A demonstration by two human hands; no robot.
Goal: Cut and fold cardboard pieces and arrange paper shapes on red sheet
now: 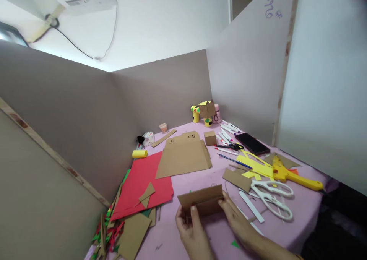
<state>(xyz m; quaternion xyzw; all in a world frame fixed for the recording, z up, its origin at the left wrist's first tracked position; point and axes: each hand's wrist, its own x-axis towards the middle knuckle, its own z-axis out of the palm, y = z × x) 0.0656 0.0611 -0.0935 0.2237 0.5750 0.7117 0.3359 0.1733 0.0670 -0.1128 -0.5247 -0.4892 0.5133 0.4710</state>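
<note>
Between my two hands is a folded piece of brown cardboard (205,204), held up above the pink tablecloth at the near side of the table. My left hand (191,225) grips its left end, with the thumb pressed on the inner face. At the right end, my right hand (233,216) pinches the edge with thumb and fingers. A crease runs along the piece, and its upper flap is tilted. Beyond it lie a red sheet (143,176) and a large flat cardboard piece (183,156) that overlaps the sheet.
White-handled scissors (275,199), a yellow glue gun (295,177), a black phone (252,143) and several markers (225,135) lie on the right. A small cardboard box (210,138) stands behind. Paper and cardboard scraps (133,233) pile up at the left. Grey partitions (166,88) enclose the table.
</note>
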